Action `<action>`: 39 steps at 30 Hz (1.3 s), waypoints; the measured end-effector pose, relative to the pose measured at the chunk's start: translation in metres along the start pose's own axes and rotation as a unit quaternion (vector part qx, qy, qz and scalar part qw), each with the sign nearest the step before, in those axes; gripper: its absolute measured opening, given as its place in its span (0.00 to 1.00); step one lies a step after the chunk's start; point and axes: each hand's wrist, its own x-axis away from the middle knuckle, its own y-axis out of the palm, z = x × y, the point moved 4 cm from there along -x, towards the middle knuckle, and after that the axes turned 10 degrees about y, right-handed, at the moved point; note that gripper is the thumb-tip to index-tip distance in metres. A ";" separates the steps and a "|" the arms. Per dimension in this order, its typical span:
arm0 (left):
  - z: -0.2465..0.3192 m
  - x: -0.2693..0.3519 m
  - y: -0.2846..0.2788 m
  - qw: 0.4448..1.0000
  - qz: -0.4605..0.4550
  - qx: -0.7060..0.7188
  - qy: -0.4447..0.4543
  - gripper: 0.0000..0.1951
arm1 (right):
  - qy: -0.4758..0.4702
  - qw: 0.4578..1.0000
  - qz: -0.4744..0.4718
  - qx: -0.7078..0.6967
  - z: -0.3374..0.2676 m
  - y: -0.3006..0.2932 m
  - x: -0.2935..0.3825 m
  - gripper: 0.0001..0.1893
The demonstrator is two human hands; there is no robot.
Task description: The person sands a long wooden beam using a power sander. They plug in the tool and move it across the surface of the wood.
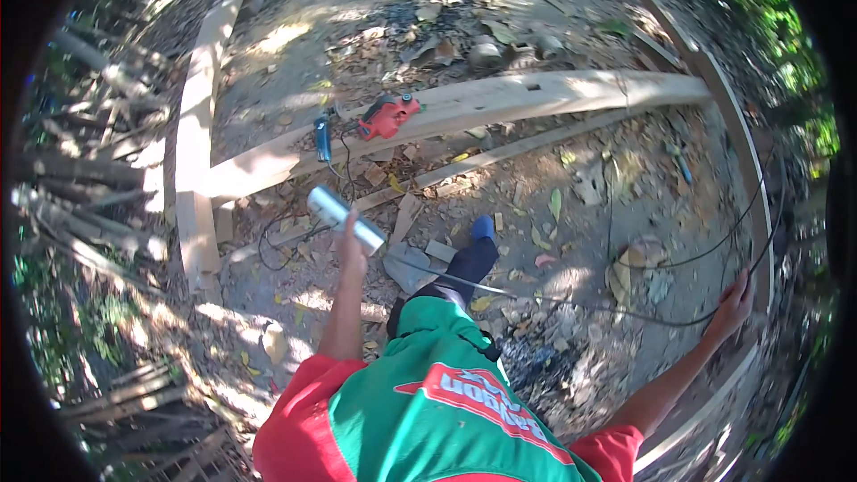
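My left hand (pixel 351 244) grips a silver cylinder (pixel 345 217), blurred, perhaps the body of a power tool. A dark cable (pixel 535 298) runs from close to the cylinder's lower end across to my right hand (pixel 733 304). My right hand, out at the far right beside a timber rail, closes around this cable, which loops on above it. Ahead of me, a red electric planer (pixel 388 117) rests on a thick wooden beam (pixel 495 97). Left of the planer, a teal corded power tool (pixel 323 137), possibly an angle grinder, lies against the beam.
Timbers frame the ground, with a squared post (pixel 197 120) at left and a rail (pixel 736 120) at right. A thin batten (pixel 482 159) lies below the beam. A blue-handled tool (pixel 683 167) lies among leaves. Loose cable (pixel 264 251) and wood offcuts (pixel 405 217) lie near my foot.
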 end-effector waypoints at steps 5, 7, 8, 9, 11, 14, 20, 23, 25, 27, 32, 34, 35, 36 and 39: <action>-0.091 0.000 0.193 0.981 -0.095 -0.036 -0.166 0.31 | 0.133 0.989 -0.034 0.053 0.213 0.052 -0.143 0.15; -0.114 0.017 0.256 0.961 -0.134 -0.107 -0.215 0.30 | 0.223 0.970 -0.012 -0.094 0.248 0.091 -0.168 0.15; -0.130 0.021 0.295 0.932 -0.238 -0.165 -0.216 0.27 | 0.187 0.981 0.001 -0.043 0.279 0.083 -0.199 0.16; -0.135 0.042 0.352 0.921 -0.313 -0.119 -0.198 0.26 | 0.149 0.988 0.026 0.010 0.306 0.057 -0.231 0.17; -0.127 0.065 0.417 0.902 -0.384 -0.112 -0.162 0.24 | -0.097 0.877 0.064 0.467 0.307 0.099 -0.238 0.22; -0.144 0.070 0.453 0.891 -0.374 -0.169 -0.194 0.22 | 0.066 0.948 -0.228 0.213 0.225 0.272 -0.188 0.29; -0.184 0.083 0.546 0.892 -0.394 -0.159 -0.153 0.27 | 0.222 0.699 -0.679 -0.036 0.090 0.461 -0.065 0.30; -0.134 0.059 0.547 0.913 -0.390 -0.054 -0.106 0.28 | 0.237 0.615 -0.749 -0.068 0.040 0.507 -0.054 0.30; -0.143 0.028 0.523 0.840 -0.437 -0.221 -0.235 0.30 | 0.178 0.593 -0.785 0.009 0.010 0.519 -0.053 0.30; -0.106 0.014 0.525 0.903 -0.364 -0.132 -0.185 0.35 | 0.213 0.582 -0.785 -0.007 0.040 0.553 -0.058 0.27; -0.138 -0.098 0.420 0.912 -0.247 -0.326 -0.038 0.26 | 0.339 0.562 -0.753 0.040 0.025 0.600 -0.044 0.21; -0.150 -0.145 0.343 0.901 -0.167 -0.395 -0.071 0.24 | 0.397 0.553 -0.732 0.009 0.009 0.622 -0.026 0.19; -0.183 -0.171 0.285 0.892 -0.100 -0.432 -0.089 0.23 | 0.419 0.535 -0.733 0.006 0.001 0.636 -0.013 0.19; -0.179 -0.200 0.265 0.874 -0.078 -0.461 -0.129 0.25 | 0.438 0.542 -0.717 -0.023 -0.004 0.657 -0.007 0.19; -0.162 -0.268 0.190 0.822 0.029 -0.545 -0.164 0.29 | 0.465 0.575 -0.671 -0.059 -0.024 0.709 0.030 0.18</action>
